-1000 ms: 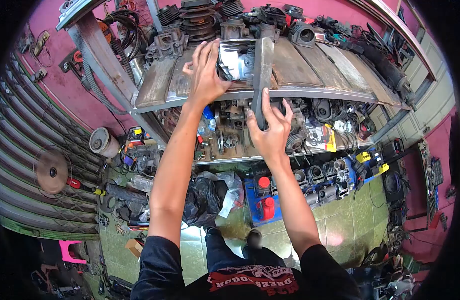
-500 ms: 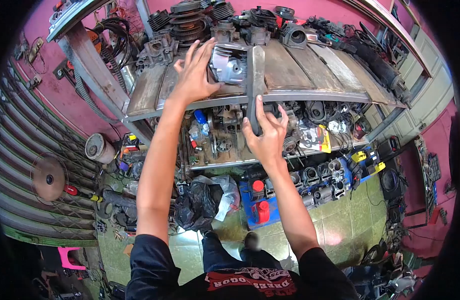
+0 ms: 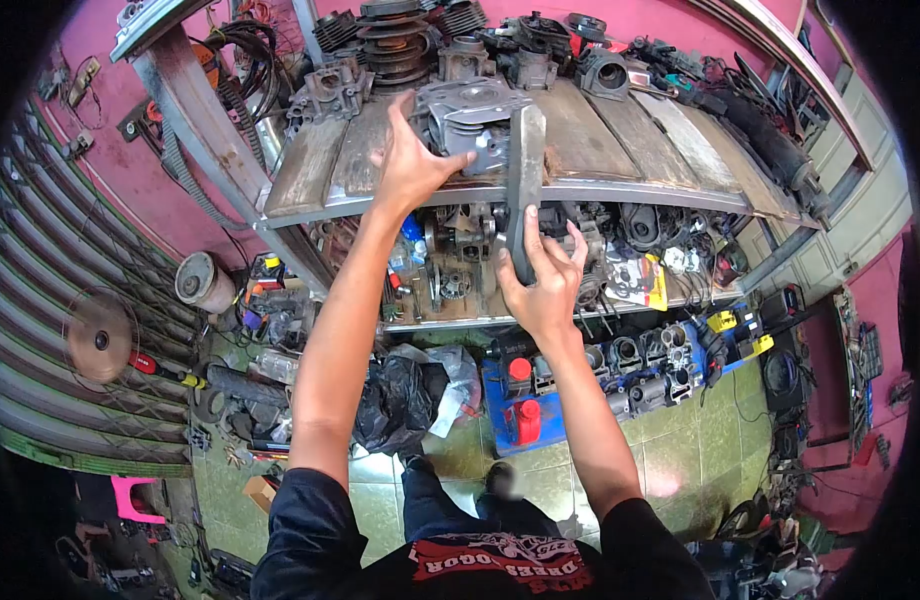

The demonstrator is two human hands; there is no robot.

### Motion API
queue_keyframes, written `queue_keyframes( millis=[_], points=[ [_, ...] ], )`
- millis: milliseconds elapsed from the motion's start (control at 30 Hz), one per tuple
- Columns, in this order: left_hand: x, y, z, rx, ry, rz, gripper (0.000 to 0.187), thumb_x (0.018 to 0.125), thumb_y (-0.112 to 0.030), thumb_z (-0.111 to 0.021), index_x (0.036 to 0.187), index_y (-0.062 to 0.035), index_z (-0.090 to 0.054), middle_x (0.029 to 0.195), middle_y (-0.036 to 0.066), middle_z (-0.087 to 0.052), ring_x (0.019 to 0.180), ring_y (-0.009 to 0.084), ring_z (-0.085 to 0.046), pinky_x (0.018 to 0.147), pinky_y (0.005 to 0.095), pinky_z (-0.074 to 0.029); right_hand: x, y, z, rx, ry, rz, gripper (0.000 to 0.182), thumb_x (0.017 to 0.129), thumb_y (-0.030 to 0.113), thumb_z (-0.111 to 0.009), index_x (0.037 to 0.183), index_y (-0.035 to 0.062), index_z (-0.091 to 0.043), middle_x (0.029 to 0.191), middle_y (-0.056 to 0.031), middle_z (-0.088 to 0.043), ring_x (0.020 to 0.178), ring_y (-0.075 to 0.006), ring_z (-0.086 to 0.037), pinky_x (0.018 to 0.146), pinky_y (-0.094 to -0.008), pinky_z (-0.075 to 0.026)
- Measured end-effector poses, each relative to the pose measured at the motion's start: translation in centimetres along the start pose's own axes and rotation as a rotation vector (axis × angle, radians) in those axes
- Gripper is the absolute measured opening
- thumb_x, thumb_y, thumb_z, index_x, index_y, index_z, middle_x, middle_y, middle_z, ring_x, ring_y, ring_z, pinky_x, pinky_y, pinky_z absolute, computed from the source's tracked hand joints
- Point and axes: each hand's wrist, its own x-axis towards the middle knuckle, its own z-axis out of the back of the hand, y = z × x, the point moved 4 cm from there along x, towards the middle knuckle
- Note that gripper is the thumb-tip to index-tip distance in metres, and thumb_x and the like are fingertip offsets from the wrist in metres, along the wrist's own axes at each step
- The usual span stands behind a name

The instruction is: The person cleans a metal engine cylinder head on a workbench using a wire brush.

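My left hand (image 3: 417,168) is beside a finned metal engine cylinder head (image 3: 475,125) on the wooden shelf top. Its thumb reaches across the part's near side, while the other fingers are spread at the left. A flat face with a round recess shows on top of the part. Between thumb and fingers, my right hand (image 3: 546,280) grips the lower end of a long grey flat bar (image 3: 526,165). The bar stands nearly upright in view, right alongside the cylinder head, and overlaps the shelf's metal front edge.
Greasy engine parts (image 3: 395,45) line the back of the wooden shelf (image 3: 580,130). A lower shelf (image 3: 450,315) holds gears and small parts. On the floor are a blue tray (image 3: 495,420) with red bottles, black plastic bags (image 3: 395,400) and a fan (image 3: 103,340) at left.
The cylinder head has turned so its flat top face shows. My left hand has shifted right and down, its thumb now across the part. The bar is still in my right hand.
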Motion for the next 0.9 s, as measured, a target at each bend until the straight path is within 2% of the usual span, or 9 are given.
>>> queue_keyframes(
  millis=[133, 200, 233, 333, 400, 500, 633, 767, 900],
  points=[
    [0.3, 0.3, -0.2, -0.077, -0.035, 0.077, 0.115, 0.066, -0.045, -0.097, 0.153, -0.0024, -0.035, 0.143, 0.025, -0.06, 0.137, 0.0396, -0.055, 0.117, 0.0662, -0.026, -0.5, -0.3, 0.2, -0.004, -0.003, 0.012, 0.07, 0.081, 0.01, -0.079, 0.146, -0.0027, -0.058, 0.082, -0.0116, -0.072, 0.076, -0.0256, -0.069, 0.114, -0.0529, -0.037],
    [0.6, 0.8, 0.0, 0.018, 0.038, 0.176, 0.111, 0.062, -0.046, -0.099, 0.146, 0.004, -0.046, 0.134, 0.026, -0.067, 0.13, 0.0386, -0.061, 0.116, 0.0594, -0.036, -0.7, -0.3, 0.2, 0.007, 0.005, 0.019, 0.07, 0.081, 0.009, -0.079, 0.146, -0.0025, -0.058, 0.083, -0.0113, -0.072, 0.077, -0.0254, -0.069, 0.114, -0.0526, -0.037],
    [0.7, 0.8, 0.4, 0.02, 0.038, 0.179, 0.111, 0.062, -0.046, -0.099, 0.146, 0.004, -0.046, 0.134, 0.026, -0.067, 0.13, 0.0386, -0.061, 0.116, 0.0594, -0.036, -0.8, -0.2, 0.2, 0.009, 0.007, 0.018, 0.07, 0.081, 0.009, -0.079, 0.146, -0.0025, -0.058, 0.083, -0.0113, -0.072, 0.077, -0.0254, -0.069, 0.114, -0.0526, -0.037],
    [2.0, 1.4, 0.7, -0.043, 0.142, 0.129, 0.118, 0.057, -0.047, -0.101, 0.145, 0.0098, -0.047, 0.132, 0.028, -0.068, 0.126, 0.0359, -0.065, 0.109, 0.0395, -0.048, -0.7, 0.0, -0.1, 0.005, 0.008, 0.027, 0.069, 0.081, 0.01, -0.079, 0.146, -0.0025, -0.058, 0.083, -0.0109, -0.073, 0.077, -0.0251, -0.069, 0.114, -0.0523, -0.037],
    [3.3, 3.1, 0.2, -0.038, 0.149, 0.113, 0.118, 0.057, -0.047, -0.1, 0.145, 0.0095, -0.046, 0.133, 0.028, -0.067, 0.127, 0.0352, -0.064, 0.11, 0.04, -0.048, -0.5, -0.3, -0.8, -0.003, 0.006, 0.031, 0.072, 0.079, 0.013, -0.079, 0.147, 0.0003, -0.058, 0.072, -0.0081, -0.072, 0.077, -0.0219, -0.071, 0.114, -0.0549, -0.034],
    [4.3, 4.2, -0.2, -0.037, 0.148, 0.055, 0.119, 0.057, -0.045, -0.101, 0.147, 0.009, -0.045, 0.134, 0.027, -0.066, 0.128, 0.0336, -0.063, 0.112, 0.0399, -0.046, 0.4, -0.4, -1.1, -0.065, 0.053, 0.016, 0.07, 0.081, 0.016, -0.078, 0.146, 0.0015, -0.059, 0.071, -0.0086, -0.071, 0.076, -0.0226, -0.07, 0.114, -0.0553, -0.034],
    [4.9, 4.1, -0.2, -0.07, 0.135, -0.025, 0.122, 0.056, -0.039, -0.102, 0.15, 0.0082, -0.04, 0.139, 0.025, -0.063, 0.133, 0.0318, -0.06, 0.115, 0.0386, -0.044, 0.6, -0.3, -0.4, -0.036, 0.078, -0.001, 0.068, 0.08, 0.017, -0.078, 0.144, 0.0014, -0.061, 0.075, -0.0111, -0.072, 0.078, -0.0242, -0.071, 0.115, -0.0555, -0.033],
    [4.5, 3.9, -0.6, 0.001, 0.096, -0.097, 0.125, 0.053, -0.032, -0.103, 0.155, -0.0018, -0.038, 0.152, 0.02, -0.054, 0.141, 0.0349, -0.052, 0.119, 0.0395, -0.039, -0.6, 0.0, 1.4, 0.086, -0.032, 0.03, 0.069, 0.077, 0.011, -0.079, 0.143, -0.0023, -0.061, 0.082, -0.0101, -0.074, 0.081, -0.0228, -0.07, 0.115, -0.0537, -0.034],
    [3.3, 1.8, 0.3, -0.019, 0.151, -0.187, 0.114, 0.059, -0.018, -0.093, 0.157, -0.0044, -0.037, 0.156, 0.019, -0.049, 0.148, 0.0368, -0.043, 0.122, 0.0479, -0.033, 3.0, 0.8, 1.8, -0.07, -0.061, 0.071, 0.069, 0.078, 0.015, -0.079, 0.144, 0.0013, -0.062, 0.083, -0.0079, -0.073, 0.082, -0.0227, -0.07, 0.115, -0.0563, -0.034]
  ],
)
